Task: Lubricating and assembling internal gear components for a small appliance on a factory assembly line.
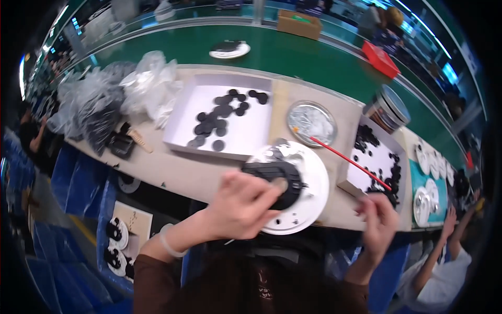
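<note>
the left hand (243,201) has its fingers pinching a black part (288,171), thumb pressed on top, over a white disc (315,183) at the near edge of the table (180,170). the right hand (379,222) curls its fingers beside a white box (349,177) of small black pieces (395,171); i can't tell whether they pinch anything. a red stick (350,161) slants from a round tin (335,131) toward that box.

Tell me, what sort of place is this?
Most likely a factory assembly line: a long green surface, perhaps a conveyor, runs behind the workbench; an open white box holds many black discs; and several white plates lie near a co-worker at the right.
</note>
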Demonstrator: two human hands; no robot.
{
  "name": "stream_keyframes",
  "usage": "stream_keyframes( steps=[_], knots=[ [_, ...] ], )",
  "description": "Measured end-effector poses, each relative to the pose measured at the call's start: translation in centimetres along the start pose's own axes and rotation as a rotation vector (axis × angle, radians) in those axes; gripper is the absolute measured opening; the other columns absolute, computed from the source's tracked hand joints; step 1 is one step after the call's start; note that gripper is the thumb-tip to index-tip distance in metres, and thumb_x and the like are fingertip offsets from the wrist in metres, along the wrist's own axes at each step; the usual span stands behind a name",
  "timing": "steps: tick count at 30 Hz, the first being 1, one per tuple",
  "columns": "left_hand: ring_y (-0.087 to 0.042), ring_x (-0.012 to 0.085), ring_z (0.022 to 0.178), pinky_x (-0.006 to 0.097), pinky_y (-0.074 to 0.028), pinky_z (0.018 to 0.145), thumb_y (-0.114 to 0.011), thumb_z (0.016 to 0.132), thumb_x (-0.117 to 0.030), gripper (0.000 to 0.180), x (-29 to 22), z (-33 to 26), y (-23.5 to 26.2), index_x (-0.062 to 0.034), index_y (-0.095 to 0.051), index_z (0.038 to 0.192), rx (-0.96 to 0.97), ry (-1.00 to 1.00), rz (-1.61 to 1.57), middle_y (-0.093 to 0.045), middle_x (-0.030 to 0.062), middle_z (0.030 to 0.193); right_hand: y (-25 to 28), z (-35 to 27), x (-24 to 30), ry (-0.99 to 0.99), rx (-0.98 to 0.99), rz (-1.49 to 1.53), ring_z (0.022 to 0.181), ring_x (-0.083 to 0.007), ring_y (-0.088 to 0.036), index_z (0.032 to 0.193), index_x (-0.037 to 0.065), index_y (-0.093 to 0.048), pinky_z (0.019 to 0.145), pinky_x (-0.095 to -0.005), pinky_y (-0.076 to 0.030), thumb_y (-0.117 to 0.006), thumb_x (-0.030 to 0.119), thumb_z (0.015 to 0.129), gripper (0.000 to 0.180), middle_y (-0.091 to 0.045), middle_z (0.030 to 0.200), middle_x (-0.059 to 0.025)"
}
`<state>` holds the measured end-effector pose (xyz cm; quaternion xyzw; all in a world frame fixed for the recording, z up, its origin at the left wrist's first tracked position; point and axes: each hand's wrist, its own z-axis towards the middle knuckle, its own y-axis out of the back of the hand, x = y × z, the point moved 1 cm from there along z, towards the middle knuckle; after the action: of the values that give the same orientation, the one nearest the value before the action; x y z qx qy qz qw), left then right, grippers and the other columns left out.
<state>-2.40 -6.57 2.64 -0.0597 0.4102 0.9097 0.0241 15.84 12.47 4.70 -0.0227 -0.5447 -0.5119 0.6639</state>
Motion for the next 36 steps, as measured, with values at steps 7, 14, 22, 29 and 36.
stream_keyframes(
  steps=[7, 14, 22, 29, 36],
  knots=[
    [-0.043, 0.0212, 0.080, 0.034, -0.031, 0.073, -0.061, 0.071, -0.026, 0.029, -0.9, 3.9, -4.1, -0.0044, -0.055, 0.089, 0.200, -0.047, -0.155, -0.045, 0.0073, 0.084, -3.9, 0.2, -1.9, -0.064, 0.142, -0.097, 0.050, -0.0092, -0.043, 0.115, 0.004, -0.052, 0.048, -0.0233, -0.038, -0.048, 0.006, 0.083, 0.032, -0.056, 0.067, -0.0107],
    [-0.043, 0.0212, 0.080, 0.034, -0.031, 0.072, -0.062, 0.071, -0.024, 0.027, -1.1, 3.6, -5.2, -0.0035, -0.056, 0.086, 0.156, -0.041, -0.122, -0.045, 0.0060, 0.084, -4.9, 0.7, -2.7, -0.050, 0.095, -0.087, 0.050, -0.0083, -0.043, 0.115, 0.001, -0.051, 0.049, -0.0218, -0.038, -0.050, 0.004, 0.083, 0.032, -0.055, 0.066, -0.0082],
    [-0.041, 0.0215, 0.077, 0.034, -0.031, 0.071, -0.066, 0.066, -0.023, 0.032, -0.6, 4.0, -5.5, -0.0034, -0.057, 0.090, 0.138, -0.111, -0.092, -0.044, 0.0049, 0.081, -5.1, 1.0, -2.8, -0.101, 0.104, -0.109, 0.046, -0.0222, -0.053, 0.118, 0.006, -0.049, 0.047, -0.0294, -0.041, -0.052, 0.006, 0.081, 0.037, -0.053, 0.058, -0.0119],
    [-0.042, 0.0236, 0.076, 0.033, -0.034, 0.070, -0.066, 0.067, -0.022, 0.032, 0.2, 3.9, -5.6, 0.0000, -0.056, 0.088, 0.202, -0.142, -0.275, -0.045, 0.0073, 0.081, -4.8, 0.8, -1.9, -0.181, 0.157, -0.172, 0.044, -0.0225, -0.051, 0.115, 0.007, -0.052, 0.045, -0.0311, -0.040, -0.054, 0.008, 0.080, 0.036, -0.052, 0.055, -0.0104],
    [-0.045, 0.0212, 0.075, 0.034, -0.034, 0.070, -0.067, 0.068, -0.026, 0.026, -0.1, 4.1, -6.1, -0.0058, -0.056, 0.081, 0.256, -0.114, -0.252, -0.047, 0.0043, 0.079, -5.7, 1.1, -2.6, 0.024, 0.034, -0.328, 0.043, -0.0191, -0.050, 0.107, 0.005, -0.057, 0.045, -0.0270, -0.039, -0.050, 0.002, 0.081, 0.028, -0.049, 0.054, -0.0127]
  ],
)
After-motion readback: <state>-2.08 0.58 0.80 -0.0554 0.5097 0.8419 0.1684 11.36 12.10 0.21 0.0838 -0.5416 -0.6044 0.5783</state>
